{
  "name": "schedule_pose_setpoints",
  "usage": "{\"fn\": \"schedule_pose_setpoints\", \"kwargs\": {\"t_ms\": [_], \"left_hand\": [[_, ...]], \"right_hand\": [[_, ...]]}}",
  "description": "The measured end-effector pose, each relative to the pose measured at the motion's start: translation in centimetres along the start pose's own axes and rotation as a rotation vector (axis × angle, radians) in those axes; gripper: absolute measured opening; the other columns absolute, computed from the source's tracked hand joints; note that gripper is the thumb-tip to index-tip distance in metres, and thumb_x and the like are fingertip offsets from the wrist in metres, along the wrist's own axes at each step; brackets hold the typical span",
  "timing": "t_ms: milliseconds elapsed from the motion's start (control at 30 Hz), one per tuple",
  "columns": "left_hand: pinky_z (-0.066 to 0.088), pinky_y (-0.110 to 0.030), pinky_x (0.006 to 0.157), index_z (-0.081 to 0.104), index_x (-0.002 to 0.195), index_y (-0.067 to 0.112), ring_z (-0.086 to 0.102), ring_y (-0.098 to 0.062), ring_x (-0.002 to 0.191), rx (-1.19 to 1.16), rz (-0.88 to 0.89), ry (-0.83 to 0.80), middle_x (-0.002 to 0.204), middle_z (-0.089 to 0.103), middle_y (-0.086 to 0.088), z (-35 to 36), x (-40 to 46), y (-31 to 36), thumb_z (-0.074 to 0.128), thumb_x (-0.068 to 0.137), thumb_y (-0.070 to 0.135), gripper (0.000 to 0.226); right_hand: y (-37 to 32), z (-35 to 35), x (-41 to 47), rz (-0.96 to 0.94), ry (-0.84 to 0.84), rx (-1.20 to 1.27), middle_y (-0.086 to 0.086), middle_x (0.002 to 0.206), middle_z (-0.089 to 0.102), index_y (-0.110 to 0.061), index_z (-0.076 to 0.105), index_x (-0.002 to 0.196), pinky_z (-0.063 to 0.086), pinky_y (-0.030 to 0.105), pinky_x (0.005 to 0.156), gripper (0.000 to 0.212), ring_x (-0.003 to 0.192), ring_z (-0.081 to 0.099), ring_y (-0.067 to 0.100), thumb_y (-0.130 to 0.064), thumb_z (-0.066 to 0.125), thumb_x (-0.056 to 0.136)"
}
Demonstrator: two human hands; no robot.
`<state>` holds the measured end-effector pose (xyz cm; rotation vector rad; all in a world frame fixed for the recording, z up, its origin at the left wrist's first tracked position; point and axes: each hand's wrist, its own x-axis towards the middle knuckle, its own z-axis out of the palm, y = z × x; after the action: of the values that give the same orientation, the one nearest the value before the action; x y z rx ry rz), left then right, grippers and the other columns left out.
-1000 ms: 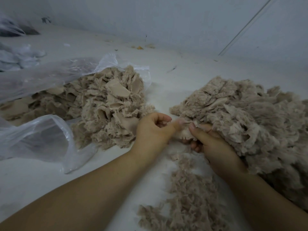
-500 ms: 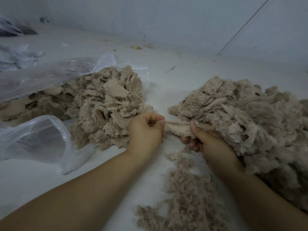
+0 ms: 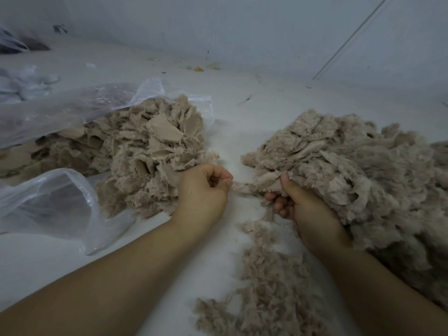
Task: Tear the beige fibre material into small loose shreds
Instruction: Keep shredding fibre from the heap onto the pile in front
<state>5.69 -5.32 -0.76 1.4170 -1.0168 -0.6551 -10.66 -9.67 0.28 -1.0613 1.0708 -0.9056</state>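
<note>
Her left hand (image 3: 202,190) has drawn away from the right hand (image 3: 303,204); both sets of fingers pinch the fibre strip (image 3: 244,187), now stretched thin, nearly torn.

Two bare forearms enter from the lower edge; no sleeve, watch or ring shows on either; the left hand (image 3: 202,194) has short nails; the right hand (image 3: 306,209) shows one rounded, unpainted thumbnail.

clear plastic bag (image 3: 60,204) left | white floor (image 3: 242,112) | grey wall (image 3: 242,25)
</note>
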Motion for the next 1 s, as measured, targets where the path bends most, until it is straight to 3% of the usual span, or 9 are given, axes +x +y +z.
{"fn": "schedule_pose_setpoints", "kwargs": {"t_ms": [133,267,400,567,667,733,867,933,1000], "left_hand": [[0.042,-0.024,0.054,0.064,0.074,0.018,0.051,-0.012,0.055,0.009,-0.002,0.001,0.064,0.058,-0.003,0.1,-0.1,-0.2,0.062,0.091,0.002,0.023],[0.043,-0.02,0.052,0.064,0.072,0.022,0.052,-0.006,0.053,0.052,0.021,-0.015,0.062,0.059,0.001,0.0,-0.2,-0.4,0.064,0.09,0.003,0.026],[0.044,-0.021,0.053,0.068,0.076,0.016,0.055,-0.009,0.056,0.068,0.014,-0.032,0.07,0.066,-0.006,-0.3,-0.2,-0.1,0.063,0.089,0.001,0.021],[0.039,-0.016,0.045,0.077,0.074,0.01,0.052,-0.005,0.041,0.141,0.058,-0.717,0.052,0.065,0.004,-0.1,-1.7,1.1,0.072,0.087,0.022,0.019],[0.036,-0.026,0.047,0.077,0.078,0.008,0.045,-0.024,0.045,0.129,0.014,-0.988,0.072,0.067,-0.024,-0.9,-1.6,1.7,0.068,0.09,0.031,0.027],[0.034,-0.024,0.045,0.073,0.067,0.005,0.043,-0.018,0.042,0.039,0.015,-0.929,0.082,0.069,-0.025,-1.2,-1.5,2.0,0.068,0.089,0.023,0.029],[0.036,-0.017,0.05,0.044,0.041,0.005,0.044,-0.009,0.048,-0.167,0.092,-0.602,0.061,0.056,-0.005,-0.6,-0.8,1.3,0.061,0.076,-0.006,0.04],[0.033,-0.021,0.051,0.037,0.047,0.005,0.039,-0.012,0.051,-0.205,0.141,-0.415,0.058,0.046,-0.007,0.0,-0.5,0.5,0.059,0.07,-0.003,0.032],[0.03,-0.023,0.046,0.046,0.063,0.007,0.035,-0.012,0.049,-0.205,0.113,-0.284,0.061,0.045,-0.007,0.4,-0.1,-0.1,0.077,0.072,0.008,0.032]], "right_hand": [[0.3,-0.2,0.2,-0.001,0.03,0.036,-0.007,0.054,0.064,-0.016,0.058,0.088,0.039,0.011,0.041,0.03,0.039,0.046,-0.001,-0.039,0.042,0.1],[0.1,0.0,0.1,-0.005,0.094,0.083,-0.004,0.052,0.059,-0.017,0.067,0.066,0.038,0.012,0.039,0.048,0.038,0.045,0.001,-0.039,0.043,0.1],[-0.2,0.1,0.2,-0.011,0.12,0.095,-0.002,0.051,0.051,-0.014,0.063,0.071,0.033,0.011,0.036,0.046,0.036,0.04,0.001,-0.039,0.04,0.101],[0.2,0.2,-0.1,-0.046,0.082,-0.018,0.002,0.057,0.053,-0.017,0.063,0.059,0.037,0.013,0.039,0.05,0.038,0.042,0.002,-0.039,0.043,0.1],[0.2,0.1,-0.1,-0.041,0.055,-0.062,-0.001,0.056,0.055,-0.016,0.068,0.057,0.039,0.012,0.041,0.054,0.039,0.044,0.001,-0.04,0.044,0.1],[0.2,0.0,-0.2,-0.048,0.038,-0.08,-0.003,0.053,0.057,-0.016,0.069,0.053,0.039,0.012,0.042,0.055,0.04,0.045,0.001,-0.037,0.047,0.099],[0.4,-0.3,-0.3,-0.084,0.027,-0.121,-0.006,0.049,0.055,-0.011,0.061,0.067,0.04,0.013,0.043,0.033,0.043,0.048,0.002,-0.03,0.057,0.094],[0.6,-0.4,-0.2,-0.081,0.033,-0.155,-0.007,0.047,0.052,-0.011,0.057,0.067,0.04,0.013,0.045,0.03,0.044,0.047,0.002,-0.03,0.061,0.091],[0.7,-0.4,-0.3,-0.092,0.012,-0.155,-0.008,0.048,0.052,-0.014,0.058,0.069,0.04,0.015,0.047,0.025,0.045,0.047,0.001,-0.027,0.063,0.09]]}}
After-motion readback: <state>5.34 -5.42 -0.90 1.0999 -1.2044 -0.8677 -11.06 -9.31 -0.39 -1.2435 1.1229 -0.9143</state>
